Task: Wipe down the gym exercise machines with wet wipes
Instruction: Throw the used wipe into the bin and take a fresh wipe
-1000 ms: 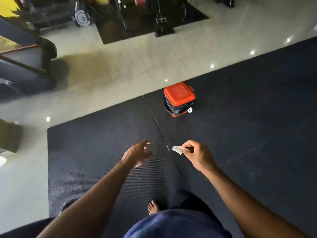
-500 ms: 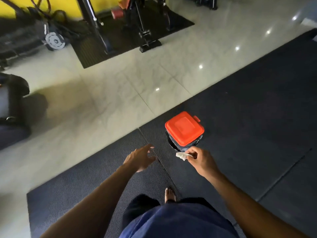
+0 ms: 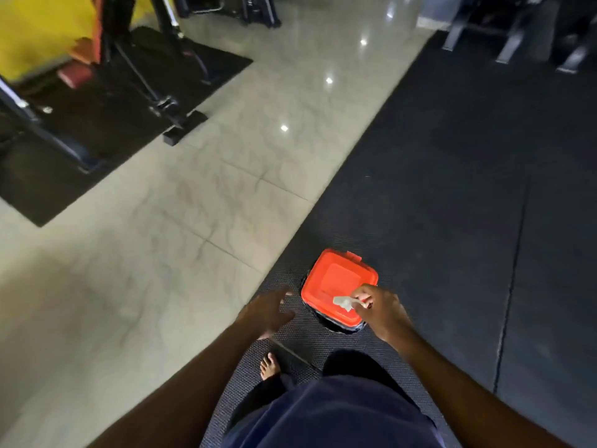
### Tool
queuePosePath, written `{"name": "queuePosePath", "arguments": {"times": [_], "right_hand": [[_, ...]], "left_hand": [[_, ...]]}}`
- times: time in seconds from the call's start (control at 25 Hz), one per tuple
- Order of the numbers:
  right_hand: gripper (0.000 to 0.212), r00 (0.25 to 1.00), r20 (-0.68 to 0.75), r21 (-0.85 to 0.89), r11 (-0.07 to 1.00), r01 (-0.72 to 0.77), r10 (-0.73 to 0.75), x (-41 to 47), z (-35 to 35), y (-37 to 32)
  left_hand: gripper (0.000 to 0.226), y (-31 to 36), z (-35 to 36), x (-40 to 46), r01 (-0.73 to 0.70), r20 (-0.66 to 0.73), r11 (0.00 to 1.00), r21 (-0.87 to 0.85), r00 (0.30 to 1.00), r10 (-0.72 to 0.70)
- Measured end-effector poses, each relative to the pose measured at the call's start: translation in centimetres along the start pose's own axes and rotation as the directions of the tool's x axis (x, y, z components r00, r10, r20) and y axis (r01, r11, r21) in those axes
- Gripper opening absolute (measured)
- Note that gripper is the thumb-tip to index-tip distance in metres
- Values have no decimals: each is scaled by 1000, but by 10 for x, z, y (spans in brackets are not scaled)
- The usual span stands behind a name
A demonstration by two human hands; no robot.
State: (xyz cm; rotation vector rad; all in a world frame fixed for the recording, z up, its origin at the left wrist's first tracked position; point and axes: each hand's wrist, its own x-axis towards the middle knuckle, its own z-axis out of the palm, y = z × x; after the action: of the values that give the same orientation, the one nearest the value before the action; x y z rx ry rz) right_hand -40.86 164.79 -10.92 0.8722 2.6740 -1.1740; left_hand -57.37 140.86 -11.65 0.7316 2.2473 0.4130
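Right hand (image 3: 382, 313) pinches a small crumpled white wipe (image 3: 345, 302) between thumb and fingertips, rest of the fingers curled. Wipe hangs just above the near edge of the red lid (image 3: 336, 279) on a dark bin (image 3: 342, 326); can't tell if it touches the lid. Lid is closed.

Left hand (image 3: 266, 313) is open, fingers spread and relaxed, holding nothing, hovering just left of the bin, apart from it.

Bin sits on the black mat (image 3: 452, 205), near the mat's left edge where it meets the tiled floor (image 3: 161, 221). One bare foot (image 3: 269, 367) shows on the mat below the left hand, dark clothing at bottom centre.

Machines: black frame (image 3: 155, 88) on its own smaller mat, far left, by a yellow wall (image 3: 38, 30); more dark frames (image 3: 517, 30) far right, blurred. Both well apart from the hands.
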Motion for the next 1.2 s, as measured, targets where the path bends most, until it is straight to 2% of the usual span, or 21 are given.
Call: {"name": "queuePosePath", "arguments": {"times": [0.16, 0.32, 0.64, 0.88, 1.2], "right_hand": [[16, 973, -134, 34, 982, -186, 189, 6, 5, -10], [13, 933, -153, 41, 946, -323, 325, 11, 7, -9], [13, 885, -201, 158, 905, -394, 420, 27, 29, -7], [14, 859, -158, 204, 867, -455, 487, 40, 39, 5], [15, 832, -98, 212, 828, -519, 546, 80, 63, 38]], "left_hand": [[61, -20, -44, 43, -73, 109, 997, 26, 992, 70], [68, -21, -52, 70, -159, 172, 987, 6, 973, 156], [61, -17, -65, 107, -246, 296, 966, 74, 931, 214], [57, 11, -63, 142, -286, 324, 952, 109, 915, 238], [59, 24, -23, 191, -242, 406, 956, 166, 900, 158]]}}
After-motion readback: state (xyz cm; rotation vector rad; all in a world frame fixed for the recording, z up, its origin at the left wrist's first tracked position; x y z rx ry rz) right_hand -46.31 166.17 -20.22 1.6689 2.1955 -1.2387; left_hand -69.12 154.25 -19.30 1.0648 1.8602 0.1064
